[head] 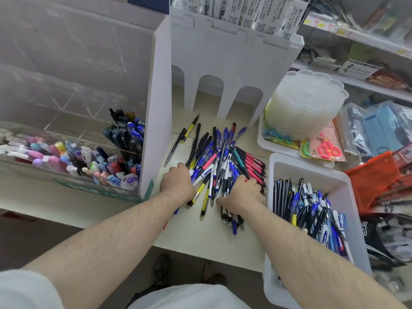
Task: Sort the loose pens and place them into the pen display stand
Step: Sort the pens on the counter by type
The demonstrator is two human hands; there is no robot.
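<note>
Raking the Loose Pens Together Ahead of Sorting

Both hands down on the pile of loose pens (219, 157), which lies spread on the pale desk (194, 237) directly ahead of the person. Left hand (177, 180) sits at the pile's near-left edge, fingers curled over the ends of several pens. Whether it actually pinches one cannot be told; the fingertips are buried. Right hand (242, 195) sits at the near-right edge, knuckles up, fingers curled into the pens, more pens showing under the palm. Its hold on any single pen is likewise hidden.

Pens lie roughly fanned, long axes running mostly away from the person, tips and clips mixed. A row of pink pens (254, 163) lies at the right side, just beyond the right hand. A few black and yellow strays lie apart at the far left.

White pen display stand (223, 70) stands upright just beyond the pile, arched slots facing the person. The pile lies between the hands and the stand. Both hands about equally near the pile; the pink row is the right hand's.

White bin (312, 170) to the right already holds mixed pens. Clear organizer (66, 150) with markers stands to the left.

Judgement: still at the gathering stage; nothing visible in the arched slots.
</note>
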